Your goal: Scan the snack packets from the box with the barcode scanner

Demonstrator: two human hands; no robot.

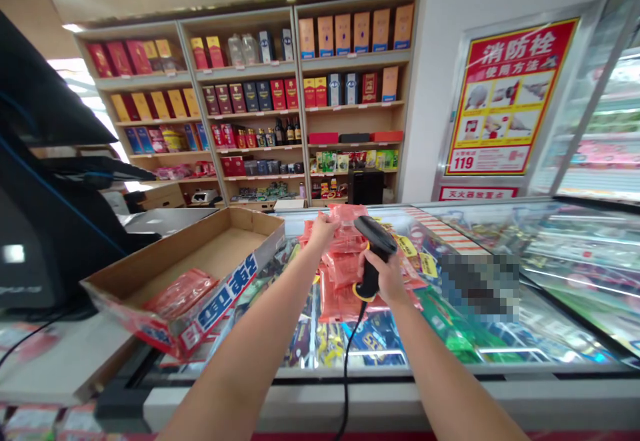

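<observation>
My right hand (386,269) is wrapped round the handle of a black barcode scanner (376,238) with yellow trim, its cable hanging down toward me. Beneath and beyond it, red plastic packets (340,291) lie piled on the glass top of a chest freezer (370,376). At the far left of the pile, my left hand (324,229) has its fingers closed on the edge of a red packet (346,214). An open cardboard box (260,228) stands to the left, with some red packets (183,291) in its near end.
A black monitor or till (40,228) stands on the counter at far left. Colourful bags (445,321) show through the freezer glass. Behind the freezer, shelves (350,111) hold boxed goods and bottles. A red fire hydrant poster (510,98) hangs on the wall at right.
</observation>
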